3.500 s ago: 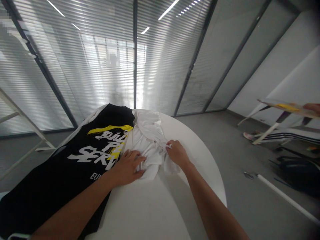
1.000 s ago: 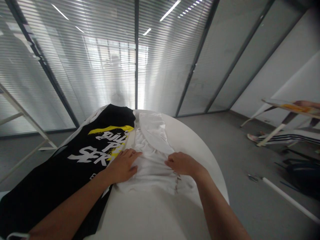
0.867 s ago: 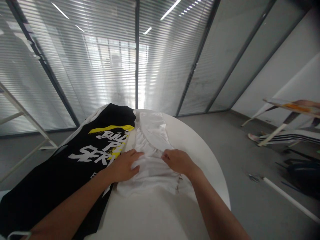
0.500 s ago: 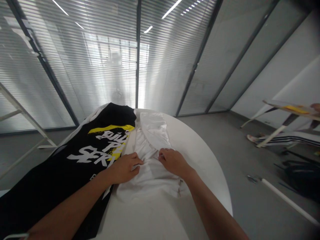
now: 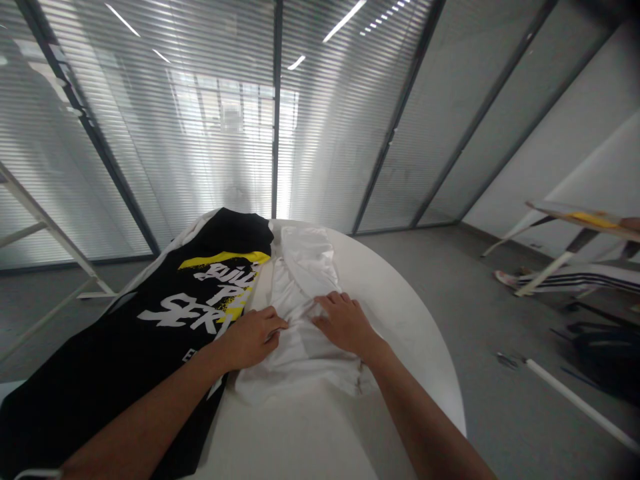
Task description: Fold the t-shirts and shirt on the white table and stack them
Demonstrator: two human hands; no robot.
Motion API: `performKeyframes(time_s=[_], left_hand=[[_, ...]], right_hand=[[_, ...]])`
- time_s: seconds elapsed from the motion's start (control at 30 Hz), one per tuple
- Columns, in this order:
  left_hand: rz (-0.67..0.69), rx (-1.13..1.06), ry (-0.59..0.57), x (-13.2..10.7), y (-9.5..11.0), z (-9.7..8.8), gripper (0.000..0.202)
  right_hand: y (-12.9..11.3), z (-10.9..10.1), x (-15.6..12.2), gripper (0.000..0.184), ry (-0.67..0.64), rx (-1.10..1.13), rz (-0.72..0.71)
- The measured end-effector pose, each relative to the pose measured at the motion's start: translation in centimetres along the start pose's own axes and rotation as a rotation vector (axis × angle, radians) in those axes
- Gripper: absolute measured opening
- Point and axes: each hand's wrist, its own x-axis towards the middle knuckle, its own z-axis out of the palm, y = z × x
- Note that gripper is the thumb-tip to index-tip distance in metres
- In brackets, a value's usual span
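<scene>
A thin white garment (image 5: 310,360) lies folded and wrinkled on the round white table (image 5: 415,320). My left hand (image 5: 253,337) rests at its left side, fingers curled, with the thumb and forefinger closed on a bit of the fabric. On the garment's right part lies my right hand (image 5: 345,323), palm down, its fingers spread and thumb out to the left. Under my left forearm a black garment (image 5: 100,360) with white lettering and a yellow stripe is spread over the left of the table.
Behind the table stands a glass partition (image 5: 225,133) with blinds. A white metal frame (image 5: 55,227) is at the left. On the right are a second table (image 5: 580,217), a person's striped leg (image 5: 585,277) and a white pole (image 5: 575,400) on the floor.
My right hand's fingers have gone from curled to spread flat on the white garment. My left hand has stayed in nearly the same place, its thumb and forefinger closer together.
</scene>
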Motion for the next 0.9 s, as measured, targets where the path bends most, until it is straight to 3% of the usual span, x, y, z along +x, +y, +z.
performKeyframes(time_s=[0.2,0.3,0.5,0.7,0.9], left_hand=[[-0.098,0.067,0.098,0.1,-0.2,0.2,0.051],[-0.082,0.050,0.155,0.1,-0.5,0.3,0.056],[-0.004,0.086,0.060,-0.3,-0.8,0.9,0.044],[0.008,0.077,0.065,-0.3,-0.3,0.4,0.035],[-0.046,0.124,0.073,-0.3,-0.5,0.6,0.049]], right_hand=[[-0.5,0.9,-0.2,0.046,0.007,0.005,0.021],[-0.6,0.9,-0.2,0.046,-0.003,0.013,-0.009],[-0.3,-0.9,-0.8,0.035,-0.095,0.002,-0.060],[0.7,-2.1,-0.6,0.031,-0.185,0.086,-0.022],[1.5,-2.1,-0.5,0.033,-0.036,0.020,0.125]])
